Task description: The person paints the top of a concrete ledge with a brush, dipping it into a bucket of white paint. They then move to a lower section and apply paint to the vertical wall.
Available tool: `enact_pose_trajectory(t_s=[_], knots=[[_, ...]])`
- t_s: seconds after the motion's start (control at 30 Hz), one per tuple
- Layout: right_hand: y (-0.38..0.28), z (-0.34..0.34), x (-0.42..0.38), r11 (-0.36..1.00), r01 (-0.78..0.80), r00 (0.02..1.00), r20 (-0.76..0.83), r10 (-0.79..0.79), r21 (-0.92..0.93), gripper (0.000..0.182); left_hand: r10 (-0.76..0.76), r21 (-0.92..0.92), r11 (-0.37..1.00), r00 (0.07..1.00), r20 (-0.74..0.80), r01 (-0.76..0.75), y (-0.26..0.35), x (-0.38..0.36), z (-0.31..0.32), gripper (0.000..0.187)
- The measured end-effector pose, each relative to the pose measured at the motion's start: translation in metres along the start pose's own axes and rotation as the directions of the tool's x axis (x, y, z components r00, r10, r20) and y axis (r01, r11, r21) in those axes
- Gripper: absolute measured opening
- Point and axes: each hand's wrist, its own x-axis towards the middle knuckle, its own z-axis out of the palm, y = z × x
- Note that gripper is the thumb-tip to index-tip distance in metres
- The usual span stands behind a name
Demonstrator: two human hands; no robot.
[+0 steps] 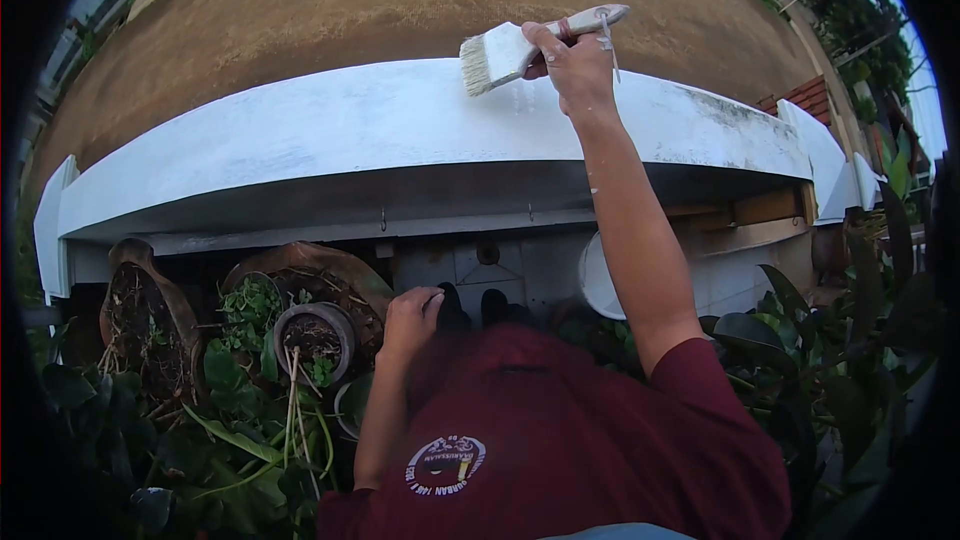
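My right hand (575,65) is closed round a wide paintbrush (505,52) with pale bristles and white paint on its ferrule and handle. The bristles point left and lie over the upper edge of a curved white ledge (350,120); whether they touch it I cannot tell. White specks mark the hand and forearm. My left hand (412,320) hangs low beside my dark red shirt, near the potted plants, with its fingers curled; nothing shows in it.
Below the ledge at left stand clay pots (160,315) and a round grey pot (313,340) with plants. A white bucket (598,280) is partly behind my right forearm. Large leaves (755,340) crowd the lower right. Brown ground (400,0) lies beyond the ledge.
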Motion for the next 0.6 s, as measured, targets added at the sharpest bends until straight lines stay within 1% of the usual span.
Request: enact_pose_trajectory(t_s=[0.07, 0.13, 0.17, 0.2, 0.23, 0.27, 0.33, 0.4, 0.43, 0.5, 0.6], knots=[[-0.003, 0.014, -0.003, 0.968, -0.041, 0.999, -0.022, 0.036, -0.249, 0.023, 0.007, -0.003, 1.000, 1.000, -0.007, -0.007, 0.000, 0.001, -0.005, 0.013], [0.002, 0.002, 0.000, 0.995, -0.032, 0.999, -0.042, 0.028, -0.098, 0.024, 0.011, -0.003, 1.000, 1.000, -0.018, -0.011, -0.002, 0.000, -0.010, 0.013], [0.002, -0.009, 0.002, 0.998, -0.039, 0.996, -0.087, 0.035, -0.044, 0.025, -0.023, -0.006, 1.000, 1.000, -0.021, 0.023, -0.003, -0.001, -0.014, 0.013], [0.002, -0.018, 0.001, 1.000, -0.010, 0.995, -0.101, 0.011, 0.008, 0.025, -0.062, -0.013, 0.998, 0.998, -0.023, 0.062, -0.004, -0.004, -0.017, 0.013], [0.007, -0.020, 0.000, 0.997, -0.020, 0.993, -0.117, 0.011, -0.076, 0.025, -0.099, -0.020, 0.995, 0.995, -0.026, 0.098, -0.004, -0.006, -0.018, 0.013], [0.013, -0.022, -0.001, 0.987, -0.031, 0.991, -0.136, 0.010, -0.156, 0.024, -0.086, -0.025, 0.996, 0.996, -0.028, 0.086, -0.006, -0.007, -0.017, 0.013], [0.006, -0.029, -0.004, 0.990, -0.043, 0.992, -0.120, 0.027, -0.133, 0.023, -0.062, -0.019, 0.998, 0.998, -0.027, 0.062, -0.016, -0.008, -0.018, 0.014], [-0.007, -0.027, -0.010, 1.000, -0.005, 0.994, -0.108, 0.005, -0.001, 0.023, -0.032, -0.028, 0.999, 0.999, -0.043, 0.031, -0.019, -0.006, -0.019, 0.014], [-0.013, -0.022, -0.014, 1.000, 0.004, 0.997, -0.082, -0.004, 0.006, 0.023, -0.016, -0.031, 0.999, 0.999, -0.048, 0.015, -0.019, -0.007, -0.019, 0.014], [-0.017, -0.009, -0.024, 0.999, 0.029, 0.999, -0.029, -0.028, 0.041, 0.022, -0.025, -0.034, 0.999, 0.998, -0.059, 0.023, -0.016, -0.006, -0.021, 0.014], [-0.018, 0.030, -0.048, 0.993, 0.038, 0.998, 0.047, -0.043, 0.115, 0.019, -0.043, -0.044, 0.998, 0.998, -0.054, 0.040, -0.015, -0.007, -0.019, 0.013]])
